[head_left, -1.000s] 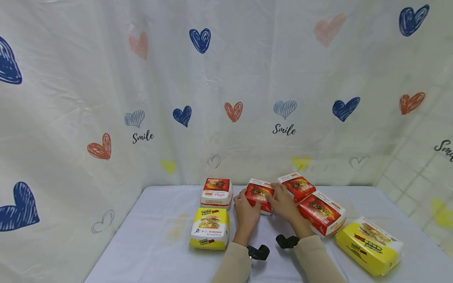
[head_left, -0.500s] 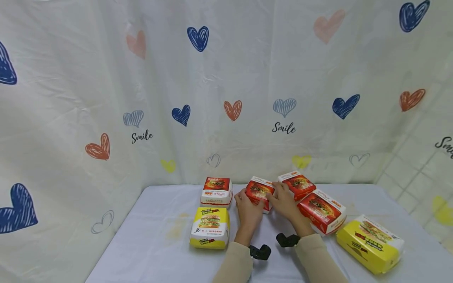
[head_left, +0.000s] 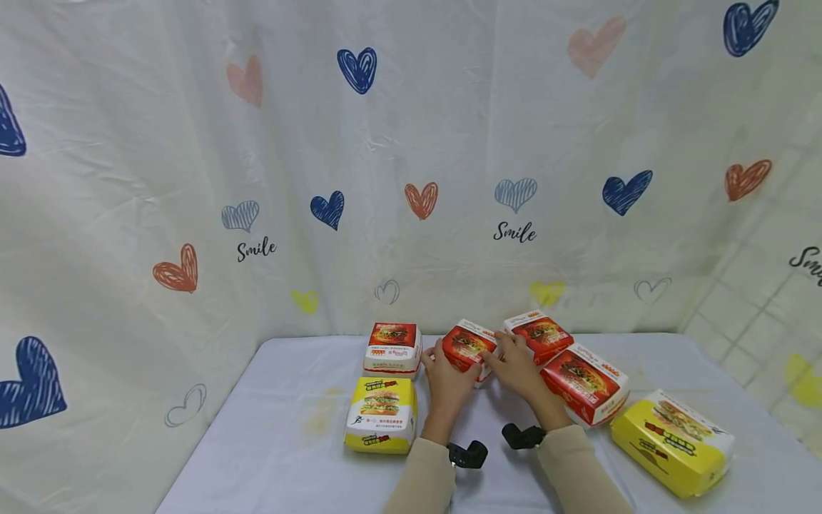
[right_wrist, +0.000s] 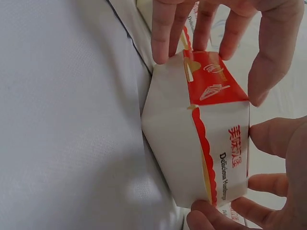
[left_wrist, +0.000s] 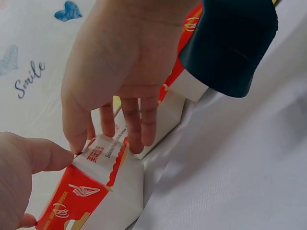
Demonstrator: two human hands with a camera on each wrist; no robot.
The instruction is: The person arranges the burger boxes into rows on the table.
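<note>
A red and white burger box [head_left: 467, 345] sits between both hands near the back of the table. The left hand [head_left: 449, 382] grips its left side, with the thumb at the front. From the other side the right hand [head_left: 517, 368] grips the same box, fingers over its right edge. In the left wrist view the right thumb [left_wrist: 45, 155] touches the top edge of the box [left_wrist: 76, 201]. The right wrist view shows fingers of both hands around the white box body [right_wrist: 175, 139], which stands low over the cloth.
A red and white box [head_left: 393, 350] stands left, behind a yellow and white box [head_left: 382, 415]. To the right are two more red boxes [head_left: 541, 335] [head_left: 584, 382], then a yellow one [head_left: 672, 442]. A heart-patterned curtain [head_left: 449, 143] hangs behind the white-clothed table [head_left: 276, 428].
The held box has turned slightly clockwise between the two hands, staying near the same place. The other boxes keep their places; the head view has shifted a little.
</note>
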